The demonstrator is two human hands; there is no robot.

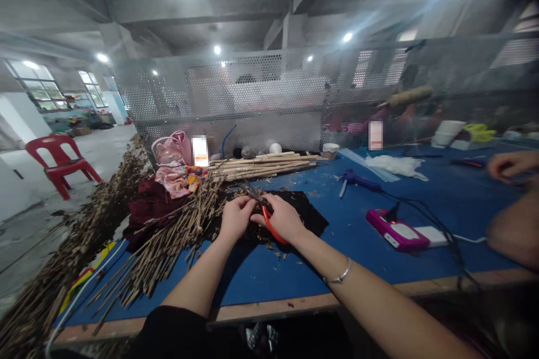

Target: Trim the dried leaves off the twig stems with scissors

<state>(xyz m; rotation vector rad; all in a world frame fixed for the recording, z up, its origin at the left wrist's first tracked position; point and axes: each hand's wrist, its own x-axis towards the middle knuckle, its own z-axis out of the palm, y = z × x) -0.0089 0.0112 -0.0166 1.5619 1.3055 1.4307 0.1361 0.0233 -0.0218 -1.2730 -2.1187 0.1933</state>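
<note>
My right hand (285,217) is closed around a pair of scissors (272,225) with red handles, their blades pointing up and to the left. Close beside it, my left hand (236,216) is pinched shut near the blades. What its fingers grip is too small and hidden to make out. Both hands are over a black cloth (309,210) strewn with dried plant scraps. To the left of my left hand, a pile of dried stalks (158,258) lies slanting across the blue table (256,286).
A bundle of pale sticks (265,165) lies behind my hands. At right are a blue glue gun (357,179), a magenta power strip (396,230) with cables, and another person's hand (507,165). More dried branches (84,235) lean at the left, near a red chair (61,162).
</note>
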